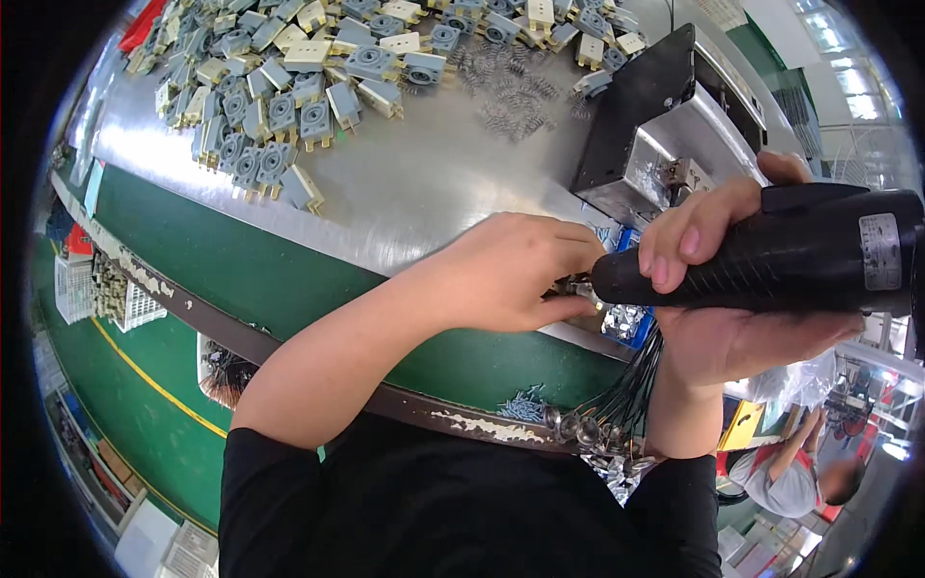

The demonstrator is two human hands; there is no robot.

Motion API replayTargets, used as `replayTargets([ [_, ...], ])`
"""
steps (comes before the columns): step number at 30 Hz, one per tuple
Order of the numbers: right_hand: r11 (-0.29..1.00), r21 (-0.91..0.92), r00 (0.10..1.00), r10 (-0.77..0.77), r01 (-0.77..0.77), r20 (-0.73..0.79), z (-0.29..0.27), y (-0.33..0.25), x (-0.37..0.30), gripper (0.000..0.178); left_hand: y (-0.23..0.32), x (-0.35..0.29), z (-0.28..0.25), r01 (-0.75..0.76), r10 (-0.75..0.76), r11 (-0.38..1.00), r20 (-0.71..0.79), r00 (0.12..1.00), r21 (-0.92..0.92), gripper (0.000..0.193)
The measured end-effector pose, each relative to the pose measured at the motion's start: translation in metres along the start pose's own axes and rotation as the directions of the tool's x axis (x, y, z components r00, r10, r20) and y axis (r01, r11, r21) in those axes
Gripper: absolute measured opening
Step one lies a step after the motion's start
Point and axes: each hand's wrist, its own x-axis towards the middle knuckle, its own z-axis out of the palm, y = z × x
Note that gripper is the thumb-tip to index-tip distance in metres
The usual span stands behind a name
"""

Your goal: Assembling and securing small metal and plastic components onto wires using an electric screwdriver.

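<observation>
My right hand [701, 227] is wrapped round a black power screwdriver [814, 249], which lies nearly level with its nose pointing left. At that nose my left hand [515, 273] pinches a small part with shiny metal on it. The fingers and the screwdriver cover most of this part, so I cannot make out its kind. Just beyond and below the fingertips sits a blue tray [631, 326] holding small shiny metal pieces. Black wires [631, 385] with round metal ends hang over the bench edge by my right forearm.
Grey and cream switch-like housings [313, 116] are heaped at the far left of the metal bench top [414, 183]. Loose springs [515, 91] lie beside them. A black and metal machine [655, 125] stands far right. Small screws [523, 405] lie near the edge. Another person [790, 477] works at lower right.
</observation>
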Motion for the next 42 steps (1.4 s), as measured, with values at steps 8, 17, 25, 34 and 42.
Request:
replayTargets([
  [8,0.940,0.326,0.962,-0.179,0.105,0.206,-0.003,0.018,-0.002,0.103,-0.004,-0.001,0.004,0.034,-0.035,0.999,-0.008,0.999,-0.019,0.032],
  [17,0.940,0.323,0.927,-0.216,0.112,0.306,-0.009,0.021,-0.002,0.101,-0.005,-0.001,0.003,0.015,-0.015,1.000,-0.001,1.000,-0.016,0.034],
  [25,0.994,0.096,0.970,-0.064,0.043,0.236,-0.011,-0.006,-0.007,0.110,-0.005,0.001,-0.002,0.010,-0.008,0.999,0.036,0.999,-0.033,0.031],
  [34,0.990,0.133,0.996,-0.054,0.044,0.075,-0.043,-0.013,0.024,0.110,0.002,0.003,0.002,-0.068,0.068,0.998,-0.009,0.998,-0.019,0.031],
  [42,0.982,-0.191,0.988,0.015,0.015,0.155,-0.066,-0.017,0.003,0.085,0.015,0.003,0.012,-0.257,0.274,0.958,-0.147,0.950,0.124,0.029],
])
